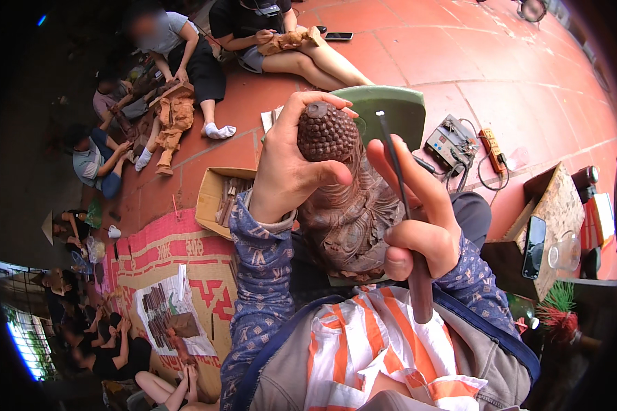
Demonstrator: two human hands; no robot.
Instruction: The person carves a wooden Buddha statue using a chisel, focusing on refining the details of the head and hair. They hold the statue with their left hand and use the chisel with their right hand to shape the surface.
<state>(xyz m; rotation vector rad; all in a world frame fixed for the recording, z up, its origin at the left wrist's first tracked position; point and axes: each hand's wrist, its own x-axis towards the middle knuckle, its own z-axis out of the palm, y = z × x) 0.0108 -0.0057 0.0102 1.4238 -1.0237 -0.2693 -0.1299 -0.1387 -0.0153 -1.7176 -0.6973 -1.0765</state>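
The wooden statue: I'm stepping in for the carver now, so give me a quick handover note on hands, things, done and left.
Left hand: grips the knobbly head of the wooden statue, holding it upright on the lap.
Right hand: holds a thin carving tool, metal tip up, beside the statue.
Done: head bumps and body relief look carved.
Left: cannot tell; the tool is not touching the wood.
Cardboard box with more tools sits on the left.
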